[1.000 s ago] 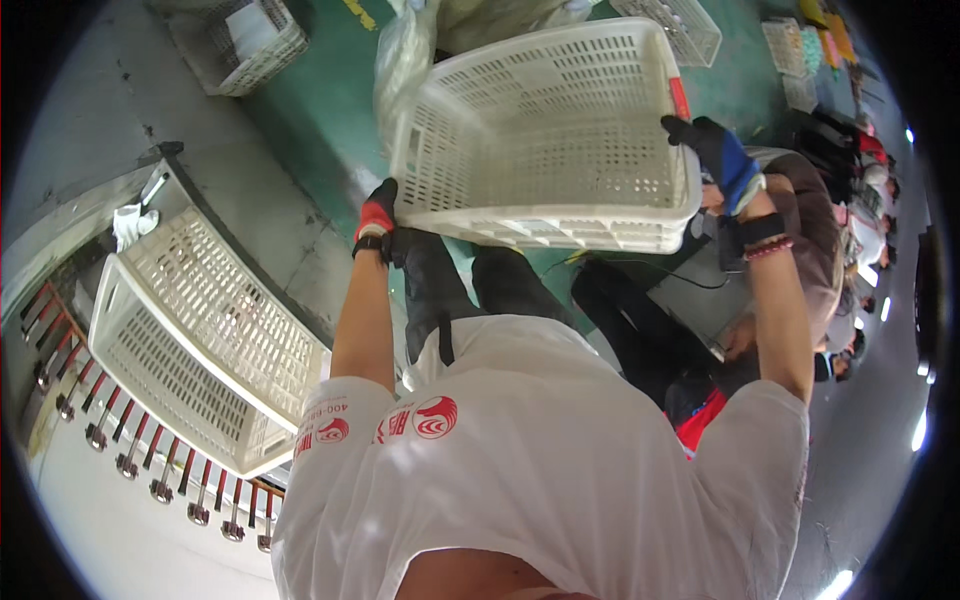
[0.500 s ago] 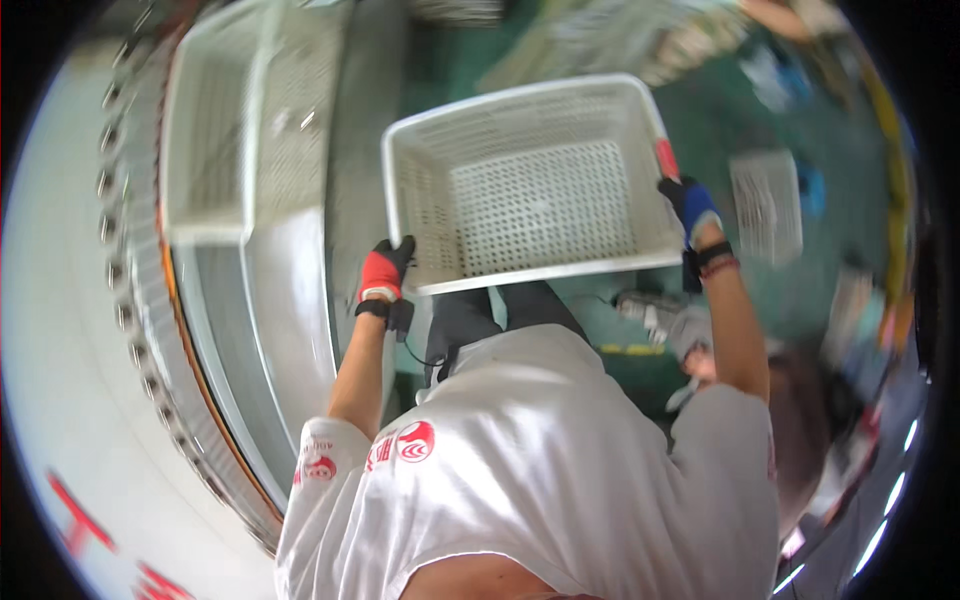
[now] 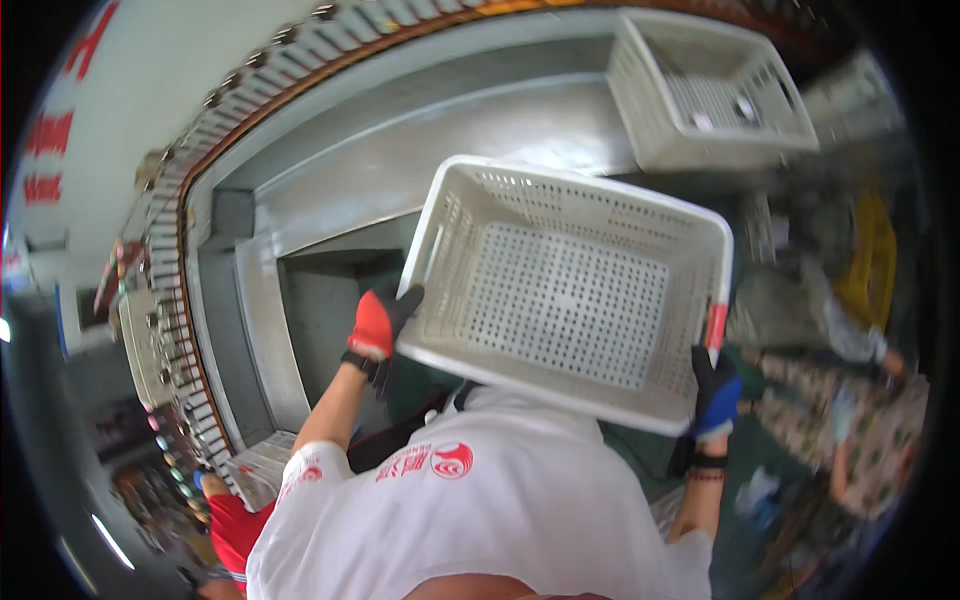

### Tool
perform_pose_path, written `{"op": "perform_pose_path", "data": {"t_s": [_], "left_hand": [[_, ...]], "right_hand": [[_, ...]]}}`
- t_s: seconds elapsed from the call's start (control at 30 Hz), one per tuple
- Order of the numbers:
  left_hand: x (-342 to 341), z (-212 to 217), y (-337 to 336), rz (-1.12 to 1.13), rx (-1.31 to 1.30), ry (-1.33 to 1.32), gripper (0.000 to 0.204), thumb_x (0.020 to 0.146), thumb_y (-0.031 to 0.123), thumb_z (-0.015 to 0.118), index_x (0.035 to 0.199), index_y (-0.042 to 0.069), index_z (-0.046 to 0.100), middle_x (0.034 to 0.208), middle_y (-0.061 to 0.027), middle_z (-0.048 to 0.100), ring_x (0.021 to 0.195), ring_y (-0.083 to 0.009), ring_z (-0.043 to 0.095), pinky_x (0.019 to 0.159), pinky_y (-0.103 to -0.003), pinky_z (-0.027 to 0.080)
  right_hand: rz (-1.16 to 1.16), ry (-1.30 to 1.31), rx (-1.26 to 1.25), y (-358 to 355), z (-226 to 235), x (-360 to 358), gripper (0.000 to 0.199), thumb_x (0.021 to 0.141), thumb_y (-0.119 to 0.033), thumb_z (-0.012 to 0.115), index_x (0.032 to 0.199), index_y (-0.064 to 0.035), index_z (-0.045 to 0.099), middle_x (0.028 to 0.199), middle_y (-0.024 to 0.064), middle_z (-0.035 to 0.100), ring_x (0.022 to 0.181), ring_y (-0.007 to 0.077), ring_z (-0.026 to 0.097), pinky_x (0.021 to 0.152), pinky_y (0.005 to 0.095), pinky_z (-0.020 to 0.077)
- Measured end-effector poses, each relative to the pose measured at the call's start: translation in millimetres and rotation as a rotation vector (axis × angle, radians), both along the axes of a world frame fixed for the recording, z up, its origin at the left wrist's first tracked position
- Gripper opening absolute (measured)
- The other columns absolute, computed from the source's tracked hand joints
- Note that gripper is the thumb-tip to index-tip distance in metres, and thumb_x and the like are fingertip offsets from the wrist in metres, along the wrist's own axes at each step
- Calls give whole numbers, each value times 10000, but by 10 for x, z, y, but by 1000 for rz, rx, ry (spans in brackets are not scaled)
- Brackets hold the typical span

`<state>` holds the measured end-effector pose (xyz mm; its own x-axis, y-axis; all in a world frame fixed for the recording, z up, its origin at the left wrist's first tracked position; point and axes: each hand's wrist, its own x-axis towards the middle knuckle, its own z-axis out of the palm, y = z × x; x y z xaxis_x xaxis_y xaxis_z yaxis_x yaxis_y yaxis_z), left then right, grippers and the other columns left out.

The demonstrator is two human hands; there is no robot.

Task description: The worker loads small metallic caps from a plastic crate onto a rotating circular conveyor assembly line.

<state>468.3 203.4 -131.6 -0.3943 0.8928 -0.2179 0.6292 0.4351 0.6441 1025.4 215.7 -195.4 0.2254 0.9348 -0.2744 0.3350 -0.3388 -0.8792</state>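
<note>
In front of my body I carry a white plastic crate [image 3: 565,300] with a perforated floor and slotted walls; nothing lies inside it. My left hand [image 3: 383,322], in a red and black glove, is closed on its left side near the front corner. On the right, my right hand [image 3: 714,392] in a blue and black glove grips the near right corner, just below a red patch on the rim. The crate tilts a little, its right end nearer me. Its underside and some of my fingers are hidden.
Ahead runs a metal counter [image 3: 440,150] with a conveyor of slats [image 3: 270,75] along its back. Another white crate [image 3: 740,150] stands on the counter at the far right. A person in patterned clothing [image 3: 850,430] is at the right; a red garment [image 3: 235,525] shows at lower left.
I have turned left with the crate in both hands. The counter, earlier along my left, now lies ahead, and the other crate has shifted from the far left to the far right.
</note>
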Motion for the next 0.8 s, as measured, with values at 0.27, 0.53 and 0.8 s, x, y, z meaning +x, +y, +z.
{"op": "perform_pose_path", "data": {"t_s": [0.27, 0.53, 0.8], "left_hand": [[201, 252, -270, 131, -53, -170, 460, 946, 383, 780, 1076, -58, 762, 861, -112, 780, 768, -165, 704, 707, -350, 542], [-681, 4, 184, -39, -37, 66, 559, 920, 471, 730, 1119, -51, 750, 993, -252, 774, 917, -400, 749, 820, -449, 559], [-1258, 225, 303, -252, -420, -5, 640, 911, 545, 735, 1238, -5, 730, 1084, -158, 784, 950, -263, 730, 872, -391, 559]], "right_hand": [[-69, 190, -59, -93, 652, -7, 350, 998, -291, 747, 1126, 35, 750, 914, 27, 746, 769, 106, 648, 716, 306, 522], [-47, -2, -20, 179, -42, -607, 345, 949, -351, 771, 913, -9, 742, 693, -36, 565, 643, 97, 465, 554, 330, 371], [-90, 13, 94, -86, 191, -864, 417, 961, -375, 725, 831, 21, 703, 662, 46, 603, 623, 141, 523, 572, 378, 416]]}}
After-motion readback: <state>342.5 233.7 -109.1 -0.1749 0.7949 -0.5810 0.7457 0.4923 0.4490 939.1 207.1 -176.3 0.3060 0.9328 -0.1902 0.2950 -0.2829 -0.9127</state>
